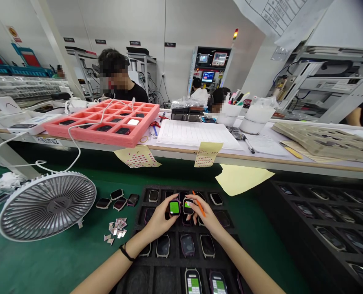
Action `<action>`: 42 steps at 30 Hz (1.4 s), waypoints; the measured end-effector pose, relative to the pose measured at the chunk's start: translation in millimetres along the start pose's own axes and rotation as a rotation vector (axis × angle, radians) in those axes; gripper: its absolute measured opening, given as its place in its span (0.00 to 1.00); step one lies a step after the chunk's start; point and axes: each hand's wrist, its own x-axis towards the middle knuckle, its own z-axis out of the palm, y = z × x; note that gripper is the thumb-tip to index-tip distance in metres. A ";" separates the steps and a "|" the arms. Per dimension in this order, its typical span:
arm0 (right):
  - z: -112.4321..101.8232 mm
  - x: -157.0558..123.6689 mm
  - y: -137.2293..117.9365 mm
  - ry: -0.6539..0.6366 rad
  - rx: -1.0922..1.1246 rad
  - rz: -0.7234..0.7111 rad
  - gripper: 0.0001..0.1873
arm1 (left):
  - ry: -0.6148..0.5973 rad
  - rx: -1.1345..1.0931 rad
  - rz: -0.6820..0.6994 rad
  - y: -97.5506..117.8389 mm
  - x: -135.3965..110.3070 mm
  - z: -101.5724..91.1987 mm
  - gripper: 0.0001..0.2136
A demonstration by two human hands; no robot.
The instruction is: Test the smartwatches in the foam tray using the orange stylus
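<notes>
My left hand is closed around a strapless smartwatch with a bright green screen, thumb and fingers at its edges. Close beside it, my right hand grips a second smartwatch with a pale frame and a partly green screen. A thin orange stick rests among the right hand's fingers. Both hands are above a black foam tray, whose compartments hold several more watches. Two of these, including a lit watch near the front edge, show green and white screens.
Left of the tray lie several loose watches and small metallic pieces. A round white fan stands farther left. More watches fill another black tray at right. A shelf ahead carries a pink foam tray and papers. Co-workers sit beyond.
</notes>
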 end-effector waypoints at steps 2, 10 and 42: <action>0.8 -0.1 1.2 -0.013 -0.001 0.004 0.20 | -0.004 0.069 0.037 2.9 -0.6 -0.2 0.26; 1.8 -1.8 1.8 -0.025 -0.019 0.012 0.19 | -0.026 -0.099 -0.145 -2.3 2.0 1.0 0.34; -0.6 -0.6 0.5 0.001 -0.046 0.023 0.18 | -0.004 0.111 -0.014 4.2 1.2 -0.4 0.24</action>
